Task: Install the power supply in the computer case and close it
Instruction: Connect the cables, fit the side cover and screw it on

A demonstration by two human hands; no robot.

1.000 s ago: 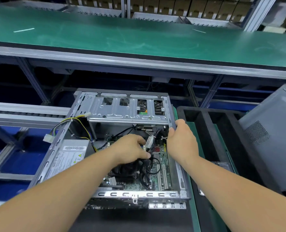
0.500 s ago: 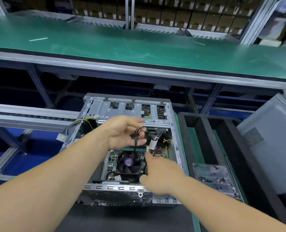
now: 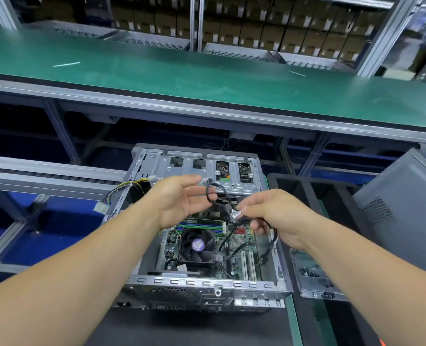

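Power-supply cabling is what both hands have hold of at this moment: a thin black cable bundle [image 3: 217, 196] lifted above the open computer case [image 3: 207, 280]. The right hand [image 3: 276, 218] pinches the bundle near a small labelled tag, thumb and fingertips closed on it, with a further length trailing down past the wrist toward the motherboard [image 3: 234, 248]. The left hand [image 3: 179, 201] is mostly spread, palm turned toward the right; the looped end of the cable lies against its fingertips, and whether they actually clamp it I cannot tell through the motion blur.

The bundle looks light and limp, so it should be held near the connector or tag, where it is stiffest, rather than mid-run; tugging could strain whatever it plugs into. Its long run lies roughly left to right between the hands, looped end up and leftward.

A second yellow-and-black harness [image 3: 122, 193] with white plugs hangs over the case's left wall. The power supply body is not clearly visible; the left forearm covers that corner. The case lies on its side, opening upward, drive cage [image 3: 207, 171] at the far end. A grey side panel [image 3: 404, 211] leans at the right.
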